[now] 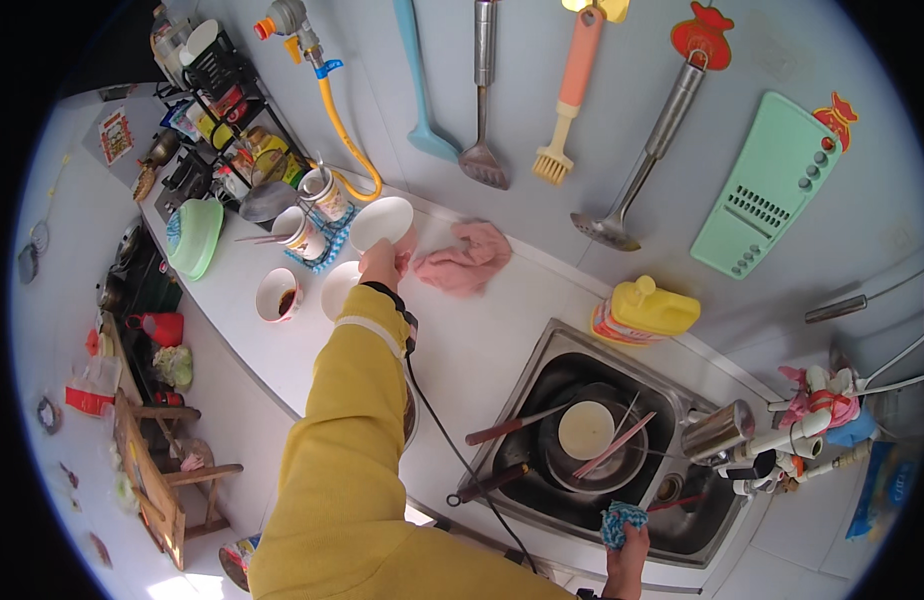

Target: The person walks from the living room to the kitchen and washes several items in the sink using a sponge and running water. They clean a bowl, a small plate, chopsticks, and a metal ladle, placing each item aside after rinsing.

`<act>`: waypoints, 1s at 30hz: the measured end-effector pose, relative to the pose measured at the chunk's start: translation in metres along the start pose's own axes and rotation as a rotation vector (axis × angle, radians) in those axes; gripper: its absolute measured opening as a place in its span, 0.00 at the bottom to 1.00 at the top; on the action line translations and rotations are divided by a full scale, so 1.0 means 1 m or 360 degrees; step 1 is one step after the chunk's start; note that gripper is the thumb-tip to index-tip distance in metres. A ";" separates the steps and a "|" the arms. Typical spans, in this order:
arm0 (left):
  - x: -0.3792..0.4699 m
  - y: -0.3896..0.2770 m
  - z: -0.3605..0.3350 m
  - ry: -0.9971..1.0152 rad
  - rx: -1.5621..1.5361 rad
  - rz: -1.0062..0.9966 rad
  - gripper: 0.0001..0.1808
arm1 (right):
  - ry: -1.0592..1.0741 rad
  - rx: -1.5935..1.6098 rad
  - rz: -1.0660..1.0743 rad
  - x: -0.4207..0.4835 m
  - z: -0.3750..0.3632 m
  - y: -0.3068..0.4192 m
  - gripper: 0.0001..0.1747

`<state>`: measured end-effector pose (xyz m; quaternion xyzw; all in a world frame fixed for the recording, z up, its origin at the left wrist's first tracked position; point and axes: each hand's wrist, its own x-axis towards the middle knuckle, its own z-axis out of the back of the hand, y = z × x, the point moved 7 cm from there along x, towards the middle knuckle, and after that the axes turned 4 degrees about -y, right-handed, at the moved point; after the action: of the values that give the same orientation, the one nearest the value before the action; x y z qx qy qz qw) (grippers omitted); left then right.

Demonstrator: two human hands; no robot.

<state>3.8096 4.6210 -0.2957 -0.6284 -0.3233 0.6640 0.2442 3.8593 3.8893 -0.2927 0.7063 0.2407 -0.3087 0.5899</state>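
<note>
At the back of the white counter, my left hand [383,262] grips the near rim of a bowl [381,221], white inside and pink outside. Another white bowl [339,289] sits just below it, partly behind my yellow sleeve. To its left stands a smaller bowl [277,295] with dark liquid at the bottom. A crumpled pink cloth [469,259] lies right of my left hand. My right hand [628,555] holds a bunched blue-and-white cloth [623,523] over the front edge of the steel sink [533,352].
The sink holds a metal pan [634,469], a bowl with pale liquid [586,430] and chopsticks [616,445]. A yellow jug [646,309] stands behind it. Utensils and a green grater [766,187] hang on the wall. A black cable [451,442] trails from my left wrist.
</note>
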 end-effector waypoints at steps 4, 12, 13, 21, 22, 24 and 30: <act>0.010 -0.001 0.005 0.0077 -0.0010 -0.0116 0.14 | 0.0026 0.0007 0.0000 0.003 -0.001 -0.002 0.17; 0.012 0.025 -0.014 0.0623 -0.0488 -0.0063 0.20 | 0.0063 -0.0030 0.0026 0.009 -0.007 -0.001 0.17; 0.003 0.035 -0.018 0.0799 -0.0719 0.0047 0.22 | 0.0067 -0.0050 0.0030 0.010 -0.011 0.000 0.17; -0.021 0.077 0.058 -0.0089 -0.1718 0.0365 0.20 | 0.0239 -0.0063 -0.0027 0.016 -0.050 0.007 0.19; -0.021 0.076 0.065 -0.0118 -0.1689 0.0342 0.19 | 0.0229 -0.0080 0.0005 0.016 -0.049 0.010 0.19; -0.024 0.072 0.074 -0.0131 -0.1583 0.0272 0.20 | 0.0238 -0.0100 0.0050 0.016 -0.048 0.016 0.19; -0.047 0.019 0.083 -0.0218 -0.1100 -0.0116 0.18 | 0.0224 -0.0120 -0.0037 0.012 -0.049 0.022 0.19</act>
<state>3.7328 4.5635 -0.2778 -0.6160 -0.5667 0.5468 0.0184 3.8905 3.9327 -0.2812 0.7007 0.3012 -0.2558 0.5940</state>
